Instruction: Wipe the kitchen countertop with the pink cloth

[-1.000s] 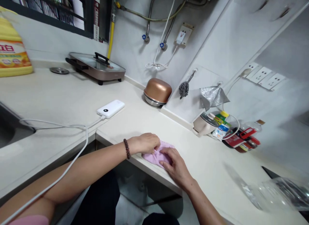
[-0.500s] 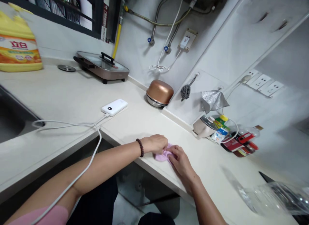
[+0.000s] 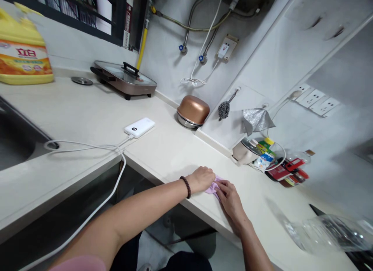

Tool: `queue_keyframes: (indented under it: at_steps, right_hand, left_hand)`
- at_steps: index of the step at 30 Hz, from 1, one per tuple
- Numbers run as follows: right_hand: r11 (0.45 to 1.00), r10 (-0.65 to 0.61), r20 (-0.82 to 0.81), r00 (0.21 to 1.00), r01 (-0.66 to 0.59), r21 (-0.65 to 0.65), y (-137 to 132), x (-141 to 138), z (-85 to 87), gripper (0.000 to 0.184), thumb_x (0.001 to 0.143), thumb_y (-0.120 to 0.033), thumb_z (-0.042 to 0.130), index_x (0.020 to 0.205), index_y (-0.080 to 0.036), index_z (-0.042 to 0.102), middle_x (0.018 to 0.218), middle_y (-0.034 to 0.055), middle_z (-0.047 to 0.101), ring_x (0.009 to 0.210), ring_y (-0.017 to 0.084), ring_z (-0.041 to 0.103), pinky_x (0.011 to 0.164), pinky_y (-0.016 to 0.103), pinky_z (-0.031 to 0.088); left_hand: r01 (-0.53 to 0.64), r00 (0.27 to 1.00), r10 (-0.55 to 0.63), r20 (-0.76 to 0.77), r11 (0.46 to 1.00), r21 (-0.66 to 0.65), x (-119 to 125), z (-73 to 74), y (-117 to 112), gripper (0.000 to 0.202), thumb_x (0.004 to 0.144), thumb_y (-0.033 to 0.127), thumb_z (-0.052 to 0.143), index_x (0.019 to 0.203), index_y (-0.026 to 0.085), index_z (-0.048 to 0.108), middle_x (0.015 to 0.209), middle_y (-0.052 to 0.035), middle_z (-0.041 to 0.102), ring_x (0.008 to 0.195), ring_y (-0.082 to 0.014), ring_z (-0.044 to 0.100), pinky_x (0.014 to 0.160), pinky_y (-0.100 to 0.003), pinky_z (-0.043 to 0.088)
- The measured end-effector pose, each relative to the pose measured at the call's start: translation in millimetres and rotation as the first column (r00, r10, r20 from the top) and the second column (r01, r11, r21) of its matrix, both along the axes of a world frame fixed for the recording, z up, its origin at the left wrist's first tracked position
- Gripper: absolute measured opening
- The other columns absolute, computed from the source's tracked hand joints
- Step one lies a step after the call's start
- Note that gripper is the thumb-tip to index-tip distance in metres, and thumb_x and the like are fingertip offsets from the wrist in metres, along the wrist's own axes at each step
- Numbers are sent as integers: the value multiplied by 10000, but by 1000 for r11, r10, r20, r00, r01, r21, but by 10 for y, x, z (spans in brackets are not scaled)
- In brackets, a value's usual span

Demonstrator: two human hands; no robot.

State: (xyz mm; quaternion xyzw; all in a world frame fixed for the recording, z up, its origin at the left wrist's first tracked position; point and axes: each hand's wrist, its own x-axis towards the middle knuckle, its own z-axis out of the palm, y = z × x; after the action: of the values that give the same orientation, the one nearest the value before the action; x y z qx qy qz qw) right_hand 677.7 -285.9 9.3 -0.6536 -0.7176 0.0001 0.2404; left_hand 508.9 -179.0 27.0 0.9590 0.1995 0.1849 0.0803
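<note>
A pink cloth [image 3: 212, 190] lies bunched on the pale countertop [image 3: 175, 150], close to its front edge. My left hand [image 3: 203, 178], with a dark bead bracelet at the wrist, is closed over the cloth's left side. From the right, my right hand [image 3: 230, 198] grips the same cloth with bent fingers, thumb and fingertips pressed into it. Both hands almost touch, and they hide much of the cloth.
A white power bank [image 3: 140, 127] with a trailing cable lies left. Behind are a copper-coloured bowl [image 3: 193, 110] and an electric pan [image 3: 124, 79]. A small pot [image 3: 246, 151] and seasonings stand right; a clear plastic bottle [image 3: 326, 232] lies nearer. A sink [image 3: 17, 135] is far left.
Both hands have slid to the right along the counter with the pink cloth. The view has shifted slightly; the other things stay where they were.
</note>
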Motion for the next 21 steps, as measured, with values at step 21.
queue_keyframes:
  at_steps: [21]
  right_hand:
    - [983, -182, -138, 973, 180, -25, -59, 33, 110, 378, 833, -283, 553, 1186, -223, 675, 1108, 67, 700, 1000, 241, 641, 906, 365, 467]
  left_hand:
    - [10, 1000, -12, 27, 995, 97, -15, -72, -170, 191, 916, 210, 525, 923, 159, 710, 969, -133, 698, 923, -241, 647, 785, -353, 487]
